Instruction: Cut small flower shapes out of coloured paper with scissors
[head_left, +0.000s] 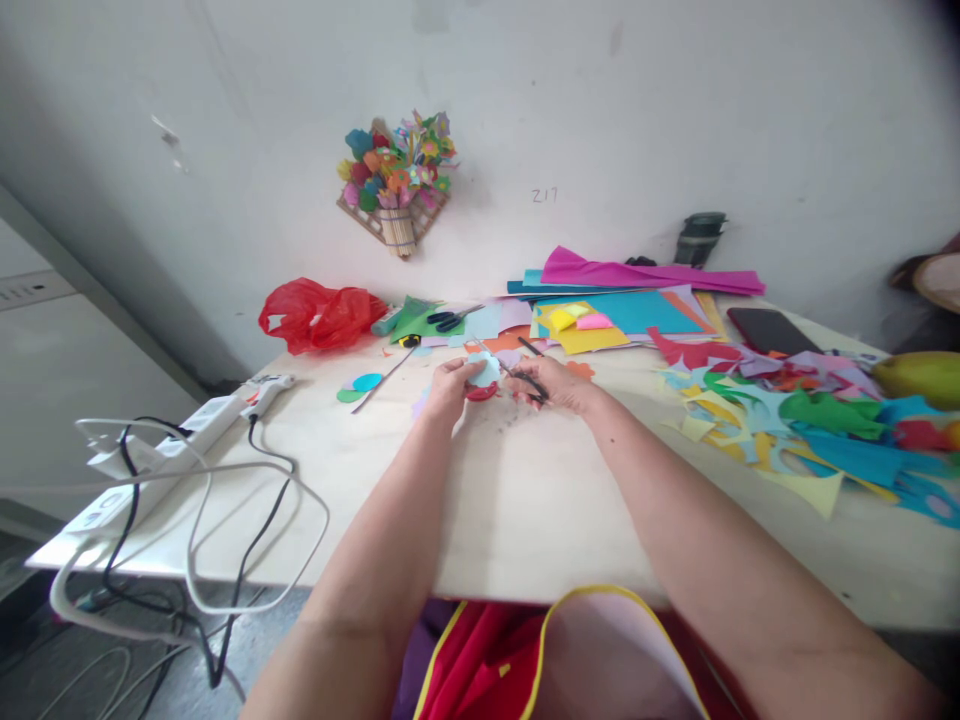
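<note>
Near the middle of the table, my left hand (452, 388) pinches a light blue paper piece (484, 370) with a scalloped edge. My right hand (551, 383) is closed round the dark handles of a pair of scissors (529, 384). The blades point left and up, close to the blue paper. Just below the paper lies something red and curved (482, 393), partly hidden by my left fingers. An orange paper flower (580, 371) rests to the right of my right hand. Blue and green paper discs (367, 383) lie on the left, beside a thin dark strip (386, 380).
Paper scraps (795, 420) cover the right side, with a phone (772, 332) behind them. Coloured sheets (637, 312) are stacked at the back. A red plastic bag (319, 315), second scissors (450, 320) and a power strip (169, 450) with loose cables are further left. Paper flowers (397, 170) hang on the wall.
</note>
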